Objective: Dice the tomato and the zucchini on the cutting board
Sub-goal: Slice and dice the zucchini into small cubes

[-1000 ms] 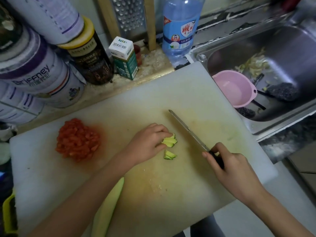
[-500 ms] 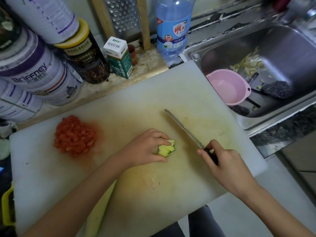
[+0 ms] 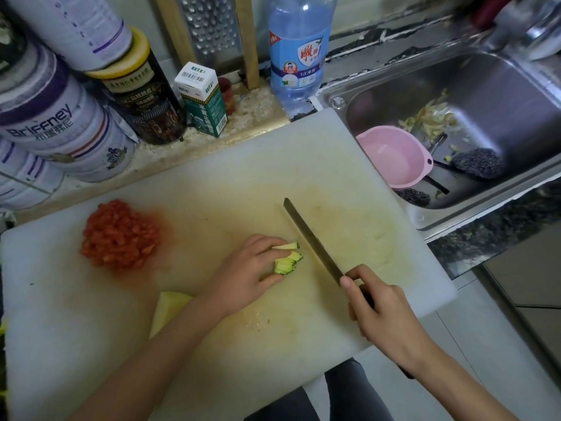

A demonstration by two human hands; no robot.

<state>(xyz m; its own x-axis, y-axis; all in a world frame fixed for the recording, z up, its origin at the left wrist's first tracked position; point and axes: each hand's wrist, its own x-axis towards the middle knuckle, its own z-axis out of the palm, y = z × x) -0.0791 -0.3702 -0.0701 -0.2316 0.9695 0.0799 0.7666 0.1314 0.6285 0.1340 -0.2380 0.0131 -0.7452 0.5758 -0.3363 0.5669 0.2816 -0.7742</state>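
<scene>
A white cutting board (image 3: 318,153) fills the middle of the view. On its left lies a heap of diced tomato (image 3: 120,233). My left hand (image 3: 249,271) presses down on a small fanned stack of zucchini slices (image 3: 288,259) near the board's centre. Just to their right, my right hand (image 3: 385,317) grips the dark handle of a long knife (image 3: 309,238), whose blade points away to the upper left. A larger pale zucchini piece (image 3: 168,308) pokes out from under my left forearm.
Big tins (image 3: 51,117), a dark jar (image 3: 142,95), a small green box (image 3: 205,101), a grater (image 3: 212,28) and a blue bottle (image 3: 299,53) line the board's far side. Right of the board, a steel sink (image 3: 485,95) holds a pink bowl (image 3: 394,156) and peelings.
My left hand has gathered the loose zucchini slices into one stack and holds them down. The knife has stayed just right of the slices, and the view has shifted slightly.
</scene>
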